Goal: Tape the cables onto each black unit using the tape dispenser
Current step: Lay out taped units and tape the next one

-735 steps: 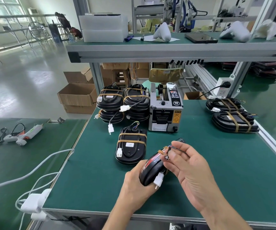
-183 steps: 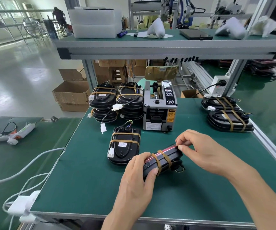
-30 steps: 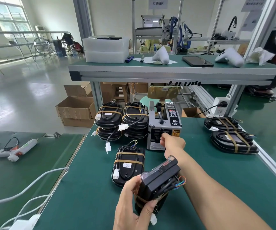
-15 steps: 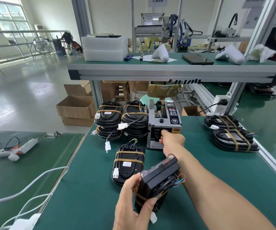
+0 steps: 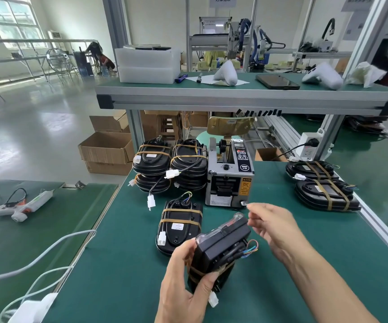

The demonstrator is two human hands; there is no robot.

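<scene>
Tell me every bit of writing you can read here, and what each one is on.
"灯罩组装": white sign hanging at the top, behind the shelf.
"SEMI": round black mark on the tape dispenser, with smaller characters beneath it too small to read.
Yellow warning sticker on the dispenser's front: triangle symbol visible, text too small.
White label on the taped black unit lying on the mat: blurred.
Paper notice at top right: blurred.

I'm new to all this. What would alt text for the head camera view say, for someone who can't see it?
A person's left hand grips a black unit with loose coloured wires above a green workbench, while the right hand pinches something small, seemingly a tape strip, near its top. Behind stand a grey tape dispenser and more black units already bound with tan tape.
</scene>
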